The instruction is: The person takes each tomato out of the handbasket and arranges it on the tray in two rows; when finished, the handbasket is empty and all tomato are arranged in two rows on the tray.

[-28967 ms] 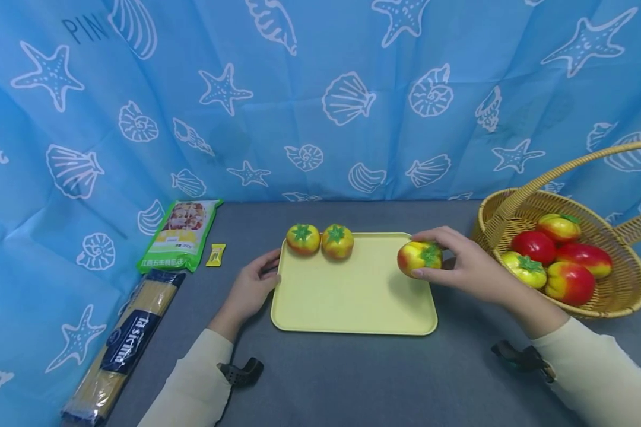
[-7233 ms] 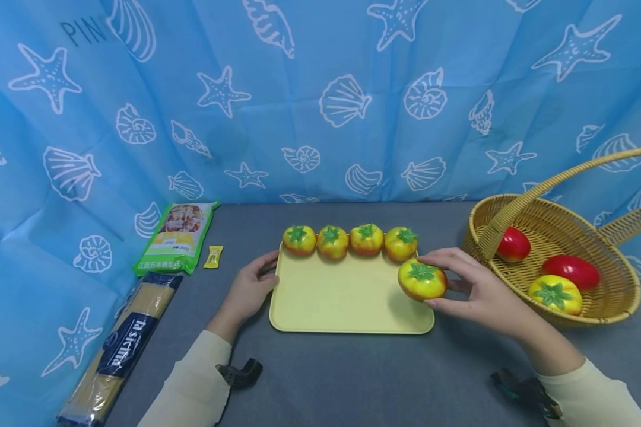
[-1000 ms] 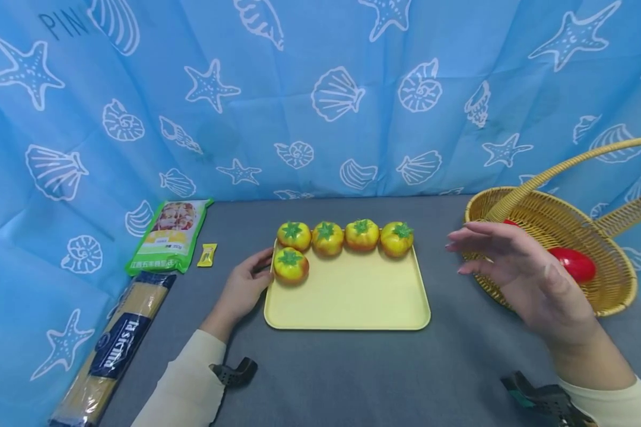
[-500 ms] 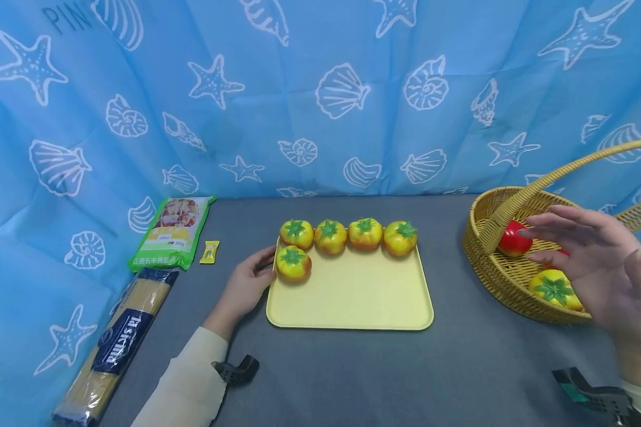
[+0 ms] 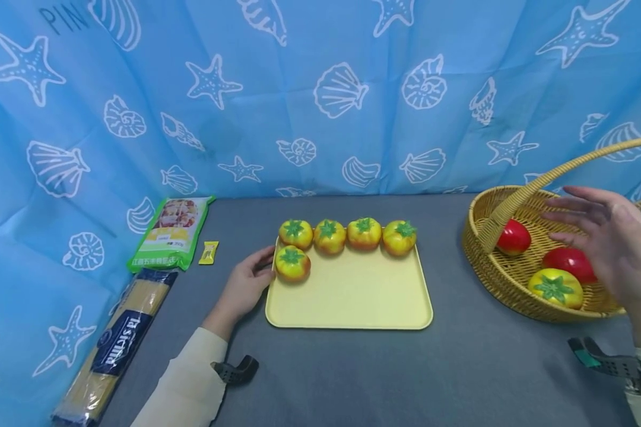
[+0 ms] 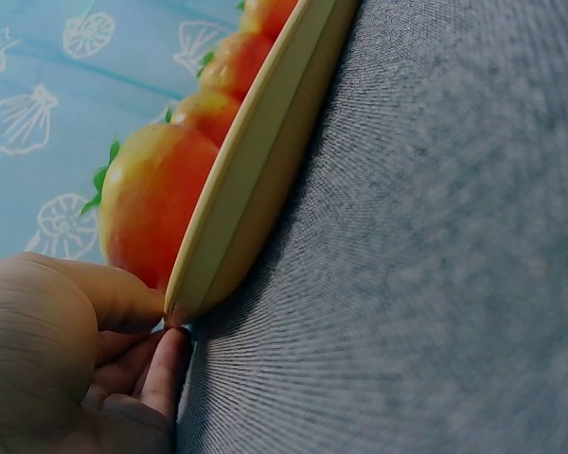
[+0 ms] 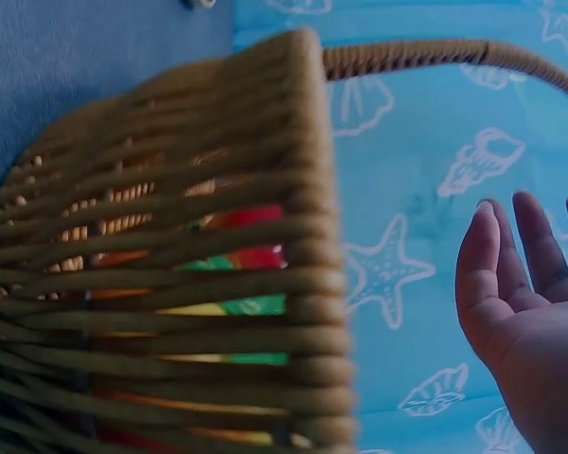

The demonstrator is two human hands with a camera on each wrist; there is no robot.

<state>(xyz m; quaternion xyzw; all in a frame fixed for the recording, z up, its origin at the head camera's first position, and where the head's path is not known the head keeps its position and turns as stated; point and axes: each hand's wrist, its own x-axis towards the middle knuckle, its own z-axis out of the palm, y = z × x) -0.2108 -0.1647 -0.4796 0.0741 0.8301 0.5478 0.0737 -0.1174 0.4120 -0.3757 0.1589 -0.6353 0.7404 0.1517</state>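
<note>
My left hand (image 5: 246, 287) pinches the left rim of a pale yellow tray (image 5: 352, 308); the left wrist view shows thumb and fingertips at the rim (image 6: 194, 260). Along the tray's back edge runs a row of several yellow-red toy persimmons (image 5: 365, 234) with green leafy tops. One more persimmon (image 5: 292, 264) lies in front of the row's left end. My right hand (image 5: 622, 249), fingers spread and holding nothing, hovers over the right side of a wicker basket (image 5: 486, 273). Inside are a yellow persimmon (image 5: 555, 289) and two glossy red fruits (image 5: 514, 238), one partly behind the hand.
The basket's tall handle (image 5: 561, 169) arches over it. At the left lie a green food packet (image 5: 173, 234), a small yellow wrapped sweet (image 5: 208, 252) and a long bag of spaghetti (image 5: 120, 338). A blue shell-print curtain (image 5: 320, 107) hangs behind the grey table.
More persimmons have gone from basket to tray, the latest into a second row. In the last second my right hand moved right, over the basket, with nothing in it. The left hand stayed put.
</note>
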